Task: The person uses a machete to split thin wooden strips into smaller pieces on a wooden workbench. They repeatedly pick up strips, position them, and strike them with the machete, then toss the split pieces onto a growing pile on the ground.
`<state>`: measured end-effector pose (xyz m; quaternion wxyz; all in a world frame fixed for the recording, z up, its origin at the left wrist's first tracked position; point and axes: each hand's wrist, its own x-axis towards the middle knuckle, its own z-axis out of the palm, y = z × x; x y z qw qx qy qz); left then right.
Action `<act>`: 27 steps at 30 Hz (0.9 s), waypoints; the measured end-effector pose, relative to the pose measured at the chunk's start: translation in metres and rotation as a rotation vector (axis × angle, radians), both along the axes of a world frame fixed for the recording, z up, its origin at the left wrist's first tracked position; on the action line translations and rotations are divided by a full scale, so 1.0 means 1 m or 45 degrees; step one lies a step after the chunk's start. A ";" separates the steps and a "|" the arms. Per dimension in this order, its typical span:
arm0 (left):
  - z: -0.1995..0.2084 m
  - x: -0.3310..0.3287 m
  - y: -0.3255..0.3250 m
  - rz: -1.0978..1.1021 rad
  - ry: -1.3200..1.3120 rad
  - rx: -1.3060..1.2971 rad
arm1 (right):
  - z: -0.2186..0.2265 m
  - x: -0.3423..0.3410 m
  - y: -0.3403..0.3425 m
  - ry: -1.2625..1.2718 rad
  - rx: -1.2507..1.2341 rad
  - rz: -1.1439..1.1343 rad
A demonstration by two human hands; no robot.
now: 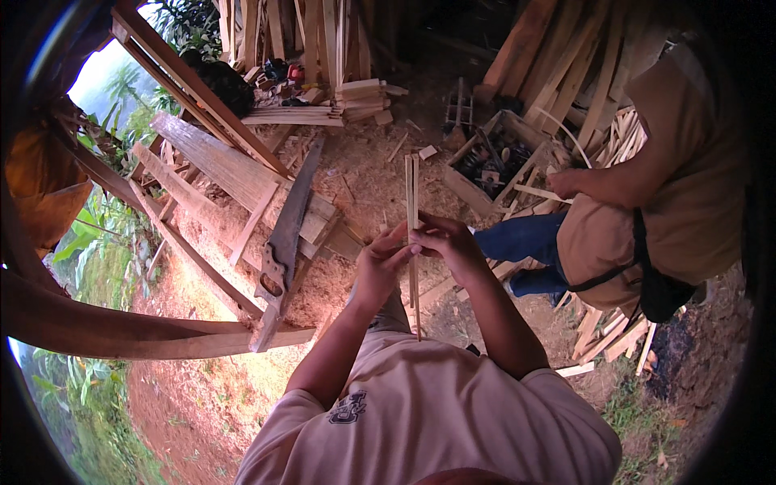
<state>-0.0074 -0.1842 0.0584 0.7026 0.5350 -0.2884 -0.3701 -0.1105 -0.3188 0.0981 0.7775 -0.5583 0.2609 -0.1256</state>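
A few thin, pale wooden strips (412,190) stand lengthwise in front of my chest, held together as a narrow bundle. My left hand (377,271) is closed, its thumb and fingers pinching the bundle from the left side. From the right, my right hand (453,246) pinches the same strips, with its fingertips close to those of the left. The lower ends of the strips reach down to my shirt. To the left of my hands, a handsaw (294,214) with a wooden handle lies across the planks of a rough workbench (214,166).
A co-worker (671,178) stands at the right, one hand near more strips. Beside that person is a wooden toolbox (469,190) filled with dark tools. Stacked timber (299,36) leans at the back. A curved wooden beam (186,335) crosses the left side. Sawdust and offcuts cover the ground.
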 end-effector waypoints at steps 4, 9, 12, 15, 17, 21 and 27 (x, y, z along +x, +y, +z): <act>-0.003 0.002 0.000 -0.003 0.067 0.032 | -0.004 0.002 -0.004 0.039 0.033 0.037; -0.003 0.005 0.003 -0.013 0.024 0.075 | -0.004 0.005 -0.004 0.084 0.079 0.050; -0.002 0.005 0.001 -0.014 -0.008 0.056 | -0.004 0.005 -0.004 0.084 0.102 0.039; -0.005 0.005 0.000 -0.013 -0.017 0.037 | -0.007 0.005 -0.005 0.079 0.127 0.045; -0.007 0.006 -0.001 -0.021 0.000 0.015 | -0.006 0.005 -0.007 0.091 0.133 0.045; -0.017 0.010 -0.001 -0.042 0.078 -0.010 | 0.001 0.005 -0.005 0.106 0.131 0.045; -0.014 0.009 0.000 -0.065 0.053 0.060 | -0.006 0.004 -0.008 0.111 0.161 0.060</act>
